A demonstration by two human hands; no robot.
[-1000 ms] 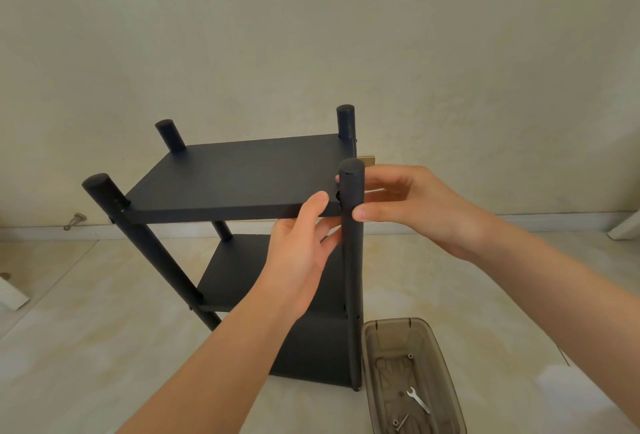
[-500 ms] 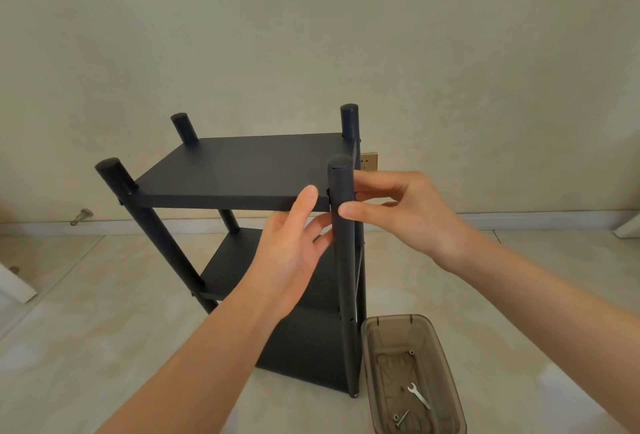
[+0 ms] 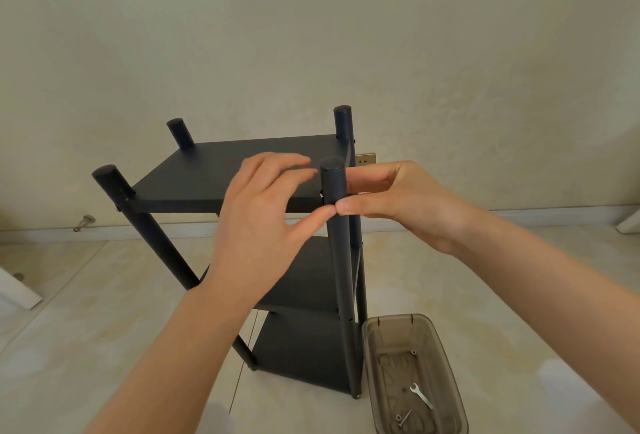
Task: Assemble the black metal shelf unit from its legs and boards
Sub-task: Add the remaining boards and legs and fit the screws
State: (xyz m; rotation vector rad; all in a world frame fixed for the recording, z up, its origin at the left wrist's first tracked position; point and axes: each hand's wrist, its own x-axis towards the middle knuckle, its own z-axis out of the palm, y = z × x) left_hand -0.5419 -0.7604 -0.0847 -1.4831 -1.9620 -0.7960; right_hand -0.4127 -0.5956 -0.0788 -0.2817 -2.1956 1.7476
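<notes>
The black shelf unit stands upright on the floor with three boards between four round legs. My right hand pinches the near right leg just below its cap, thumb in front and fingers behind. My left hand is over the front right part of the top board. Its fingers are stretched out and blurred above the board, and its thumb tip touches the same leg right under the board's front edge, next to my right thumb.
A smoky clear plastic box sits on the floor to the right of the shelf's foot, holding a small wrench and loose bolts. A wall socket shows behind the shelf. A door stop sticks out at the baseboard on the left.
My left hand rose from under the top board's front edge to over the board, thumb now at the leg. My right hand kept hold of the near right leg.
</notes>
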